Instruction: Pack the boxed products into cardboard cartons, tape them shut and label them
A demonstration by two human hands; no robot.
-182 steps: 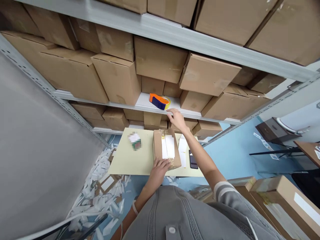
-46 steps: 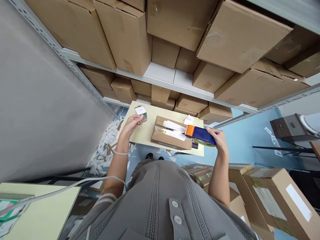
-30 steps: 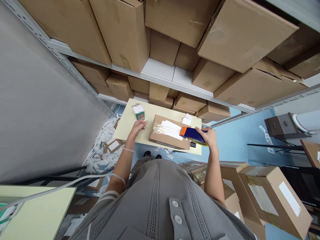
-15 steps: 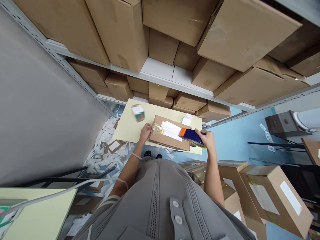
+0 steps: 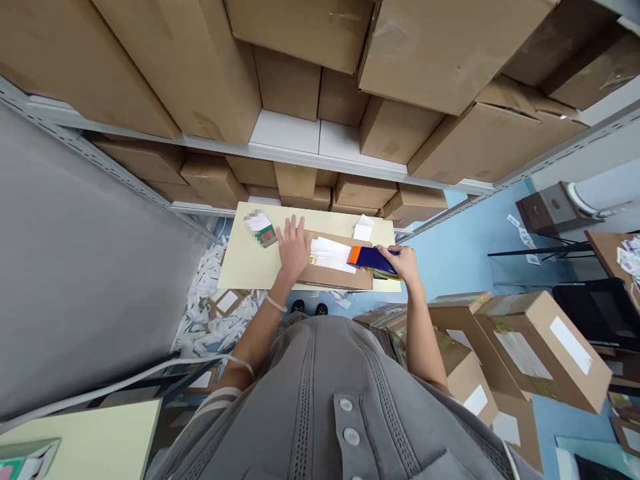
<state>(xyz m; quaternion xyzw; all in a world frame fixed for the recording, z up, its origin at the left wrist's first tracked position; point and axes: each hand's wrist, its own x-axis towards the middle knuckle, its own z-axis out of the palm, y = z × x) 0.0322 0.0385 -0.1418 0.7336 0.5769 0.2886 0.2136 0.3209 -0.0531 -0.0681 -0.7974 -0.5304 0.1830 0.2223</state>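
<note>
A flat cardboard box (image 5: 334,276) lies on the pale yellow table (image 5: 240,267), with white paper (image 5: 333,255) and clear tape across its top. My left hand (image 5: 294,248) rests on the box's left end, its fingers stretched out and spread. In my right hand (image 5: 403,263) is a blue and orange tape dispenser (image 5: 373,259), gripped from the right side. Its orange front end sits over the paper near the box's right part. My palm hides the left edge of the box.
A green and white packet (image 5: 265,233) lies at the table's back left, a folded white paper (image 5: 363,227) at the back right. Behind stand shelves (image 5: 295,152) of cardboard boxes. Paper scraps (image 5: 200,300) cover the floor at left; large cartons (image 5: 540,347) are stacked at right.
My left hand has gone from holding the box's left edge to lying flat with spread fingers on that end. The right hand keeps the dispenser over the box. The whole view has shifted somewhat.
</note>
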